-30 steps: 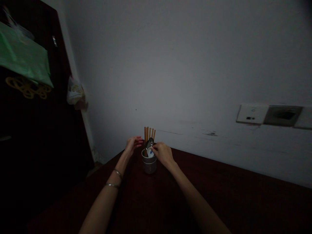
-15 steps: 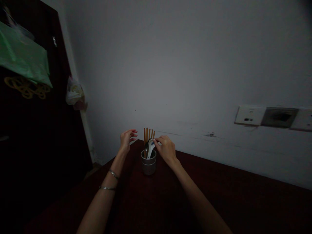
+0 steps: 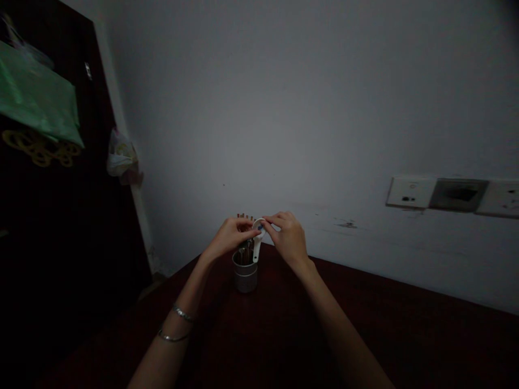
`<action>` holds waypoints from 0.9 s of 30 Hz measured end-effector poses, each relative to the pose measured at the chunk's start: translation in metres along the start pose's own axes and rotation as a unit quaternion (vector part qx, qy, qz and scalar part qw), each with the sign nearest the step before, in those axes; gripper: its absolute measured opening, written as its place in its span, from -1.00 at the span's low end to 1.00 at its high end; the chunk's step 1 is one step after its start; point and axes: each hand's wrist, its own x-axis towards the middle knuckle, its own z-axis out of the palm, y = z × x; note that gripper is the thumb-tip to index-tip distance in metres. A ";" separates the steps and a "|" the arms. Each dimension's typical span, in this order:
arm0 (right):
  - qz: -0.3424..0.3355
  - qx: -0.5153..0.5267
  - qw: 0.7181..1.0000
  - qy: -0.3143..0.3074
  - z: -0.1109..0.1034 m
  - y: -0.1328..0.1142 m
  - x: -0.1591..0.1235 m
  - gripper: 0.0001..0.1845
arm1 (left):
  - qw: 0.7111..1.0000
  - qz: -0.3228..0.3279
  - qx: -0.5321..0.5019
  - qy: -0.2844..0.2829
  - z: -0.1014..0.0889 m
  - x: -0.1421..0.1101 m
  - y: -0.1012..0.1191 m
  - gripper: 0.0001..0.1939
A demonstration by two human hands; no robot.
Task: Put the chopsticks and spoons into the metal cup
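Head view: at the back, a big, plain grey wall [image 3: 284, 108]. Below, a flat, dark red table [image 3: 365, 302]. Over it, a bare right hand [image 3: 290, 237] and a bare left hand [image 3: 227, 236], close together. Under the fingers, on the table, a round, grey metal cup [image 3: 245, 280] with thin brown sticks [image 3: 239, 216] poking up. Pinched by both hands, a small white spoon [image 3: 257, 251], round end up, handle down by the right side of the rim (too near to tell about touching). Inside the round end, a tiny blue mark [image 3: 260, 227]. Best to pinch softly at the edges, go slow, and keep the handle off the sticks.
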 end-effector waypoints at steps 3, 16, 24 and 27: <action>0.003 0.012 1.000 -0.018 -0.002 -0.001 0.000 -0.75 | 0.999 -0.033 0.016 -0.021 0.002 0.000 -0.008 -0.71; 0.039 0.074 0.996 -0.014 -0.002 0.000 0.001 -0.68 | 0.994 -0.107 0.011 -0.021 0.009 0.001 -0.011 -0.67; 0.194 0.305 0.892 -0.273 -0.002 0.005 0.000 -0.46 | 0.976 -0.123 -0.114 0.137 0.009 0.010 -0.019 -0.66; 0.236 0.375 0.829 -0.340 0.002 0.003 -0.002 -0.65 | 0.964 -0.123 -0.151 0.179 0.009 0.011 -0.020 -0.65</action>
